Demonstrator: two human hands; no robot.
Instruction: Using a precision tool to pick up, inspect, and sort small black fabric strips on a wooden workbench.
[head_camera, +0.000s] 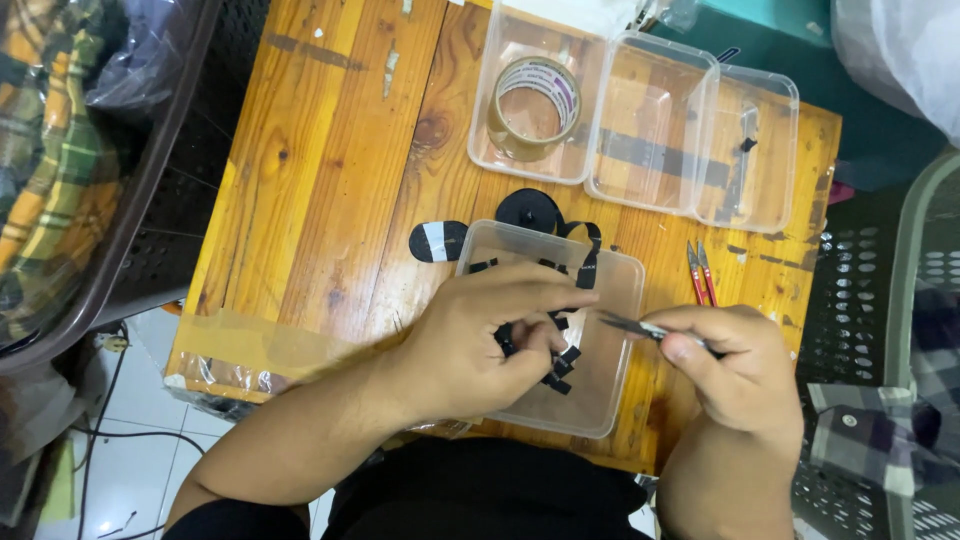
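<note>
Over wooden table (330, 170), left hand (480, 345) pinches black strip (560, 365); right hand (745, 375) grips snips (640, 326).

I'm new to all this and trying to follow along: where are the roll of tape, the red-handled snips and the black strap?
roll of tape (507, 128): head view, on its brown left side wall.
red-handled snips (701, 274): head view, middle of the red handles.
black strap (588, 266): head view, on the stretch draped over the container's rim.
</note>
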